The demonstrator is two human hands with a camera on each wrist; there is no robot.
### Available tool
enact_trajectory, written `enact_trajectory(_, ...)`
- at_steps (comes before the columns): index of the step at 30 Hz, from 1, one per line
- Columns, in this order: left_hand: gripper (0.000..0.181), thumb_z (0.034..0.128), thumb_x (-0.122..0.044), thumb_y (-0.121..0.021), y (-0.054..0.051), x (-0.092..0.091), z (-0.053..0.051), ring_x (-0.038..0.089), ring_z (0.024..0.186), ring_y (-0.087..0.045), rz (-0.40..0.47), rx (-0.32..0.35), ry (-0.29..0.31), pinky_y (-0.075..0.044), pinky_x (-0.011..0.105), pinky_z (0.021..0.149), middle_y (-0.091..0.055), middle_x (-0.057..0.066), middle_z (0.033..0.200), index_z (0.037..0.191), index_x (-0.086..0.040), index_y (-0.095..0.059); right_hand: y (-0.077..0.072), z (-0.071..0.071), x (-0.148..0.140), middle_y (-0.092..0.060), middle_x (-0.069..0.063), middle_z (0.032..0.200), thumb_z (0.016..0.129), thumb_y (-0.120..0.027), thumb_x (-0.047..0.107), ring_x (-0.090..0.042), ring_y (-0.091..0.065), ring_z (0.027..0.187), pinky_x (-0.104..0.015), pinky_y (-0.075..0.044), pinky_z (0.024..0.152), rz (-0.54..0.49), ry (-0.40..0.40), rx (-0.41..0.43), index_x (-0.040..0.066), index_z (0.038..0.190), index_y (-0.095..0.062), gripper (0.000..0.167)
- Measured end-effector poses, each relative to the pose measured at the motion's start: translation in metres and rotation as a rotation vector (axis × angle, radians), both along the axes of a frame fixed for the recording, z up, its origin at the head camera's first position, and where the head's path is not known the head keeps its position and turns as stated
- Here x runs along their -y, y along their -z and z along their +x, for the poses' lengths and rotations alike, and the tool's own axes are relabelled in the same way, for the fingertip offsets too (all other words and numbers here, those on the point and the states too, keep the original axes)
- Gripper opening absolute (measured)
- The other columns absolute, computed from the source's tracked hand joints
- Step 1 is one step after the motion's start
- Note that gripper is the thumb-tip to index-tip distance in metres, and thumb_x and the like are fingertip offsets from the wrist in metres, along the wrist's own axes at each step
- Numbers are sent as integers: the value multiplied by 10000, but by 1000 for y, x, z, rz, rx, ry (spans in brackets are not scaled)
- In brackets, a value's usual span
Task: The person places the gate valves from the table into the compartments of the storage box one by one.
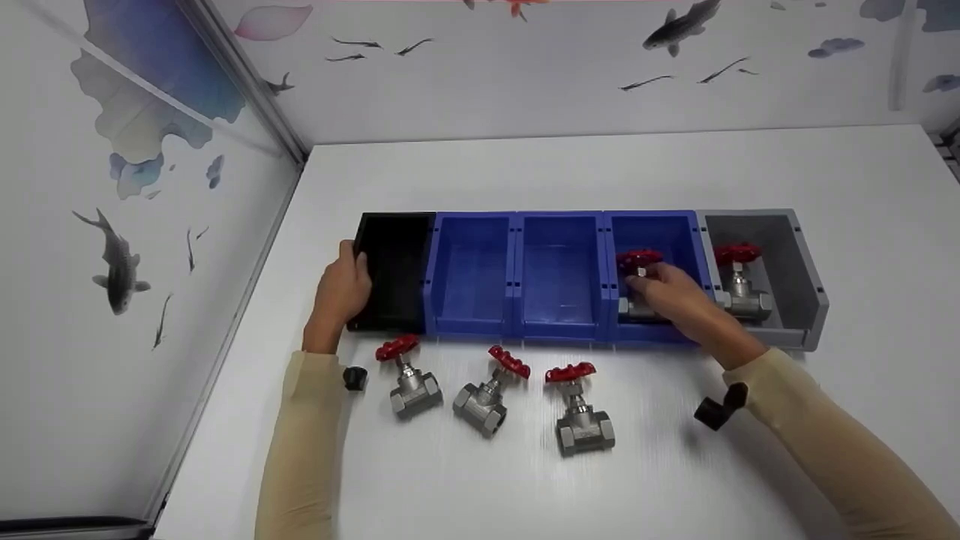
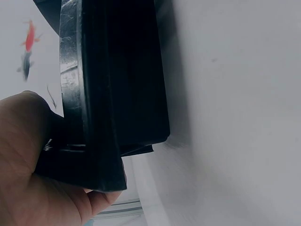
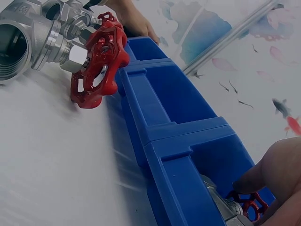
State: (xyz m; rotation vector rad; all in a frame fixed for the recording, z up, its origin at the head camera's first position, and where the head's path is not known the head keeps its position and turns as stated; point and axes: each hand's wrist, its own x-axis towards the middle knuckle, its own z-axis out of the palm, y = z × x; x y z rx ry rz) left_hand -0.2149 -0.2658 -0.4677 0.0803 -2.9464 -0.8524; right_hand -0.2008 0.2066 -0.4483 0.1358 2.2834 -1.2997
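Note:
My left hand [image 1: 343, 289] grips the left wall of the black bin [image 1: 394, 330]; the left wrist view shows thumb and fingers on either side of its rim [image 2: 101, 174]. My right hand [image 1: 679, 300] reaches into the rightmost blue bin [image 1: 660, 225] and pinches the red handwheel of a steel gate valve [image 1: 636, 307]. That valve lies low in the bin, partly covered by the hand. Its red wheel also shows beneath my fingers in the right wrist view, where the right hand [image 3: 282, 183] enters from the right.
Another red-wheeled valve [image 1: 742, 296] sits in the grey bin [image 1: 814, 307]. Two more blue bins [image 1: 472, 330] stand in the same row. Before the row lie three valves: a left one [image 1: 415, 390], a middle one [image 1: 484, 401] and a right one [image 1: 585, 427]. Printed walls border the white table [image 1: 525, 495].

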Motion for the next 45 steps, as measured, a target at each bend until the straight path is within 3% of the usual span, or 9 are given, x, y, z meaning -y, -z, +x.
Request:
enact_trajectory(10,395,1085,-223,-301,2,2,-1,438,947,-653,-4,11,3,-481,547,807,-641,331,1076,1354,55,-381,-3,1,1,-500,-202,1303,1056,-427,290,-279,-506,1135,-398,-415,955,-46,3,8,-72,1447,-326,542)
enact_trajectory(16,395,1086,-229,-298,2,2,-2,433,936,-654,-1,17,2,-482,544,801,-642,327,1073,1353,51,-381,-4,3,0,-501,-118,1063,1049,-434,289,-236,-480,944,-348,-413,796,-19,-8,-20,-66,1354,-387,470)
enact_trajectory(18,395,1085,-227,-302,2,2,-1,438,957,-651,0,14,1,-480,548,814,-639,328,1089,1355,51,-383,-5,4,0,-498,-115,1048,1048,-438,287,-239,-479,938,-355,-412,800,-21,-10,-26,-70,1343,-388,466)
enact_trajectory(22,397,1085,-224,-302,2,2,-2,447,993,-643,1,9,0,-473,555,838,-631,333,1118,1361,51,-380,-6,5,1,-511,-181,1181,1047,-440,295,-281,-492,1051,-433,-425,931,-29,-7,-21,-86,1421,-336,544)
enact_trajectory(27,394,1083,-215,-307,3,3,-2,455,994,-640,5,-2,5,-470,560,842,-630,339,1112,1363,52,-379,-7,6,1,-445,-249,1379,1051,-439,304,-339,-442,1232,-548,-329,1103,-32,-1,-9,-86,1520,-202,654)
enact_trajectory(39,394,1082,-213,-312,3,3,-2,449,1003,-640,2,-7,5,-471,555,847,-629,336,1132,1361,56,-382,-7,7,-1,-422,-268,1432,1037,-459,318,-353,-429,1247,-548,-343,1086,9,-13,-47,-87,1510,-241,660)
enact_trajectory(45,404,1083,-217,-312,5,3,-2,443,1010,-642,3,-7,5,-474,552,849,-627,334,1142,1371,59,-380,-7,9,-1,-458,-245,1371,1035,-460,344,-322,-453,1155,-483,-395,996,35,-14,-54,-83,1488,-291,645)
